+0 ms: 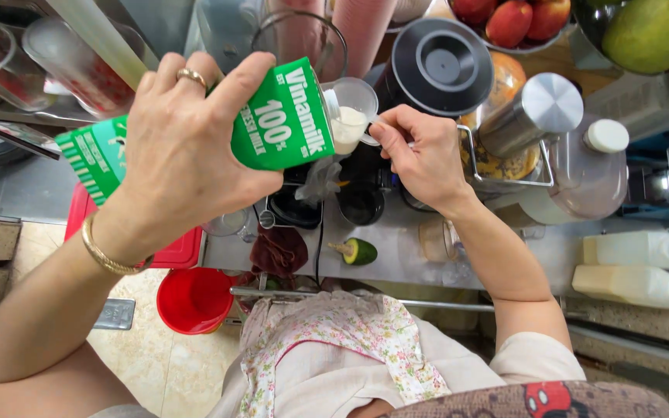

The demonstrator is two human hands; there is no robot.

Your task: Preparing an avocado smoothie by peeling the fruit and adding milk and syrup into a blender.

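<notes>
Left hand [183,147] up high over the steel counter [396,255], fingers wrapped tight round a green cardboard milk carton with white lettering [272,120], tipped over on its side so the spout end points right. A gold ring shows on one finger, a gold bangle [106,251] at the wrist. White milk sits in the small clear plastic measuring cup [350,116] touching the carton's spout. That cup is pinched at its edge by the right hand [427,155], thumb and fingertips closed on it, the other fingers curled in.

Below the carton, near the counter's left end, a red plastic lid [183,251] and, lower, a red round bowl [195,298]. At the front edge lies a cut green avocado piece [359,251]. Behind the cup stands a black round blender lid [439,66]. Far right, just off the counter's right end, two white squeeze bottles [636,267] lie on their sides, caps pointing right; a clear jug with a white cap [590,166] stands above them.
</notes>
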